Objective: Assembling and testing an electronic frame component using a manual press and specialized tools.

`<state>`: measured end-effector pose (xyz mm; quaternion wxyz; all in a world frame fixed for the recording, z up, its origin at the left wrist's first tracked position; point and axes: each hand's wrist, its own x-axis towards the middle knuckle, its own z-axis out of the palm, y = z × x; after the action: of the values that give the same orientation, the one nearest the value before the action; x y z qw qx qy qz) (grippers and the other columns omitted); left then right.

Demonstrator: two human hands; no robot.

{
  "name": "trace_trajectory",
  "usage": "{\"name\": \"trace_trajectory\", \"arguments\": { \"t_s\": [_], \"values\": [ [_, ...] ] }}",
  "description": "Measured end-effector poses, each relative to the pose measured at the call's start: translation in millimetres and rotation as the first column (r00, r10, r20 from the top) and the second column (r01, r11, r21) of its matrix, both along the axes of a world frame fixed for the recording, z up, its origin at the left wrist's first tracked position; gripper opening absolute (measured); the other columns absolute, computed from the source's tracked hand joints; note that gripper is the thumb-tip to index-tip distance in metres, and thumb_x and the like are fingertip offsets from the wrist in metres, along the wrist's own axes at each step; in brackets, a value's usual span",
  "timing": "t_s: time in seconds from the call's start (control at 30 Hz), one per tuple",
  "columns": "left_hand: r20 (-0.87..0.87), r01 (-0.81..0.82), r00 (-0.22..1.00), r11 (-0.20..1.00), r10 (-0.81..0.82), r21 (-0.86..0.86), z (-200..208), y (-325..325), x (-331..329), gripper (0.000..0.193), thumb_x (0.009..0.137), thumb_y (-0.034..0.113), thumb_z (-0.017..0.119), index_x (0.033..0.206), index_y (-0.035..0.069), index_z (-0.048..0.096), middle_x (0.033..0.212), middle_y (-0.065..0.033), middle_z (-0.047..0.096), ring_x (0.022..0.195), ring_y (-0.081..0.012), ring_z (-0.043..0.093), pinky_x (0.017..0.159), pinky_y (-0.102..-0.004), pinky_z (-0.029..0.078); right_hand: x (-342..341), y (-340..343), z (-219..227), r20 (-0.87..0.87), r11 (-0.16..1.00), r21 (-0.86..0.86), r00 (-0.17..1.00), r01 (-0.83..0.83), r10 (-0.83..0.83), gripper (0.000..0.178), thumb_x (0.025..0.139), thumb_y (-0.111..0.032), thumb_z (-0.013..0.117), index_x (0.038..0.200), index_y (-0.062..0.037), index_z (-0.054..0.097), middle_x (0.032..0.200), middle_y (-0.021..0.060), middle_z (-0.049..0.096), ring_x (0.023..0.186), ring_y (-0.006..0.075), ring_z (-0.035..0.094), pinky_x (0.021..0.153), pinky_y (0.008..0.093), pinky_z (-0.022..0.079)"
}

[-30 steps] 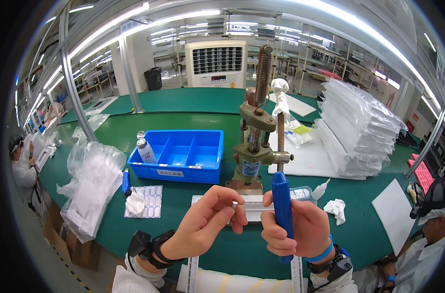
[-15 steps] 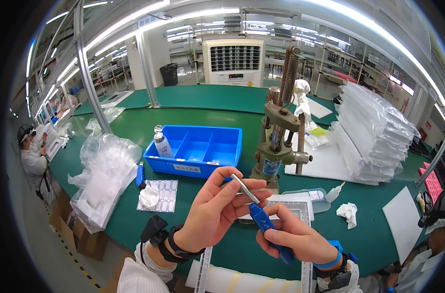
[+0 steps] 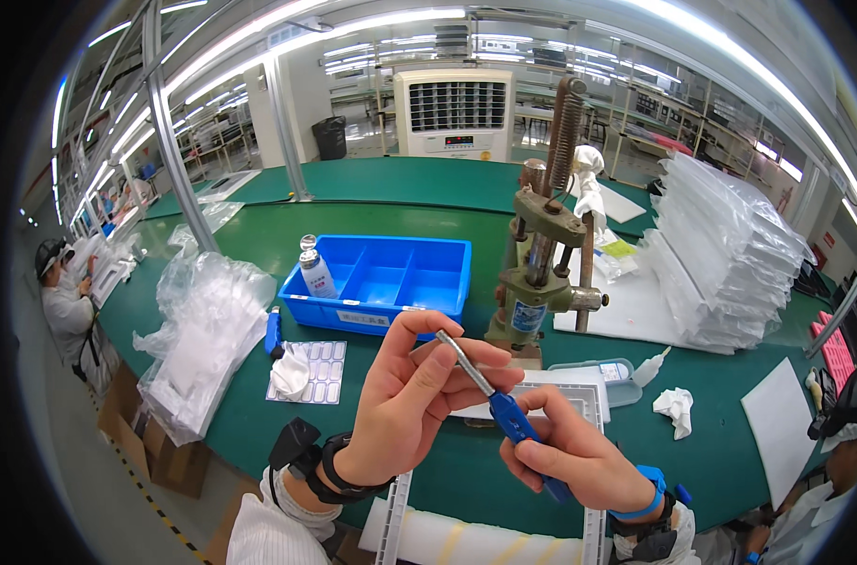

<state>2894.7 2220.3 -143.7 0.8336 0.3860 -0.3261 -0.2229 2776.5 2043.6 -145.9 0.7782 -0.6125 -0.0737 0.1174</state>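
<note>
My right hand [image 3: 579, 447] is closed round the blue handle of a slim tool [image 3: 511, 414]. A straight silver shaft sticks out of the handle, up and to the left; its exact kind cannot be made out. My left hand [image 3: 405, 391] holds the shaft near its far end between thumb and forefinger, with its other fingers loosely curled behind. Both hands are above a pale rectangular frame [image 3: 593, 400] on the bench. Past them stands a green bench press [image 3: 532, 282] with a tall spring, its lower part partly hidden.
A blue divided bin [image 3: 372, 320] with a bottle [image 3: 316, 271] stands at centre left. Left of it lie plastic bags [image 3: 207, 330], a blue-handled item [image 3: 274, 331] and a label sheet [image 3: 327, 377]. Stacked clear packaging [image 3: 720, 254], a dropper bottle [image 3: 648, 369] and a crumpled wipe [image 3: 674, 411] lie right.
The tool has slid slightly right in the picture, with my right hand on its handle. My left hand has stayed at the shaft's end. The whole view has shifted a little.
</note>
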Motion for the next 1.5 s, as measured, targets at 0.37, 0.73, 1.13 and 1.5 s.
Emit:
{"name": "trace_trajectory", "arguments": {
  "t_s": [0.37,0.73,1.13,1.5],
  "values": [
    [0.077,0.131,0.989,0.988,-0.124,-0.085,5,18,-18,0.02,0.107,0.017,0.036,0.125,0.008,0.033,0.112,-0.0273,0.063,0.107,-0.042,0.066,0.091,-0.0482,0.057,0,5,-5,0.486,0.868,-0.469,0.868,0.161,0.101,0.037,0.096,-0.015,0.058,0.127,0.0005,0.048,0.099,0.0123,0.061,0.083,0.0208,0.059,0.076,0.0329,0.048],
    [0.422,-0.055,0.905,0.998,0.051,-0.002,-3,9,-2,0.019,0.106,0.012,0.038,0.124,0.007,0.034,0.111,-0.0259,0.064,0.103,-0.0374,0.068,0.087,-0.0459,0.059,2,5,-11,0.238,0.903,-0.42,0.971,0.089,0.015,0.031,0.1,-0.02,0.052,0.125,-0.001,0.051,0.084,0.0075,0.058,0.073,0.0162,0.054,0.069,0.0308,0.045],
    [0.374,-0.063,0.926,0.998,0.053,0.015,-7,4,2,0.023,0.106,0.017,0.043,0.124,0.006,0.035,0.11,-0.024,0.066,0.102,-0.0353,0.069,0.083,-0.0432,0.061,6,3,-16,0.181,0.926,-0.373,0.983,0.061,0.008,0.038,0.099,-0.021,0.054,0.131,-0.0003,0.05,0.084,0.0039,0.056,0.073,0.0132,0.051,0.069,0.0279,0.042],
    [0.204,-0.065,0.978,0.997,0.054,0.047,-9,1,7,0.022,0.105,0.015,0.044,0.125,0.006,0.038,0.111,-0.0223,0.067,0.098,-0.0354,0.071,0.081,-0.0424,0.062,9,6,-18,-0.055,0.996,0.004,0.995,-0.089,0.089,0.049,0.098,-0.028,0.048,0.135,0.0039,0.041,0.088,0.006,0.051,0.074,0.0152,0.05,0.067,0.029,0.041]
  ]
}}
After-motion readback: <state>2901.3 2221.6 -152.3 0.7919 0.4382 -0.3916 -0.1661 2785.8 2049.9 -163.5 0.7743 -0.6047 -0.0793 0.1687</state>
